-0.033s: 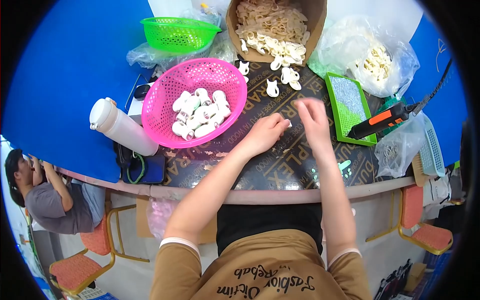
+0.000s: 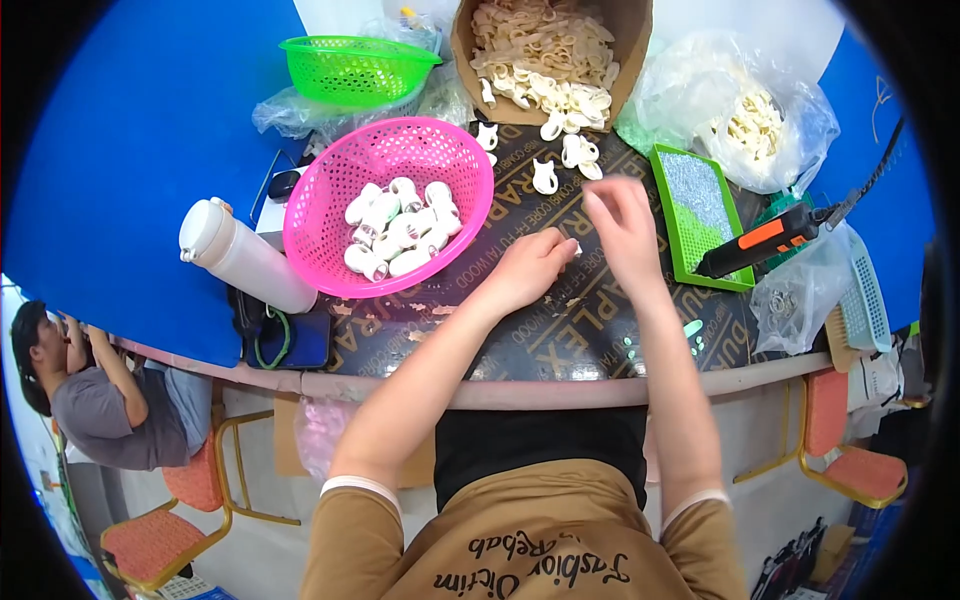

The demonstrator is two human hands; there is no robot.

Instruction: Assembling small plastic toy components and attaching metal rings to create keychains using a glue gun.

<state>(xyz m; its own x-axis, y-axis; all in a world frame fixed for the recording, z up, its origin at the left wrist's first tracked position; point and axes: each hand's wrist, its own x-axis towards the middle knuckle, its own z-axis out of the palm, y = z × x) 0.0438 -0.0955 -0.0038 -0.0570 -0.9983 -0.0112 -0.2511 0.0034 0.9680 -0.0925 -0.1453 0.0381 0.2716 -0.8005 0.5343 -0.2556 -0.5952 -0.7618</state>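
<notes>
My left hand is over the middle of the dark printed table, thumb and fingers closed on a small white piece that barely shows at the fingertips. Just right of it, my right hand hovers with bent fingers drawn together; whatever they may hold is hidden. Several loose white hollow pieces with openings lie beyond my hands. To the left stands a pink perforated basket with rounded white pieces in its bottom. A green tray on the right holds glittery small bits.
A black-and-orange corded tool rests across the tray. A cardboard box of cream pieces lies at the back, beside a clear bag. On the left are a white bottle and green basket. Another person sits far left.
My right hand has shifted slightly left, its fingers bending a little differently. My left hand stays in place.
</notes>
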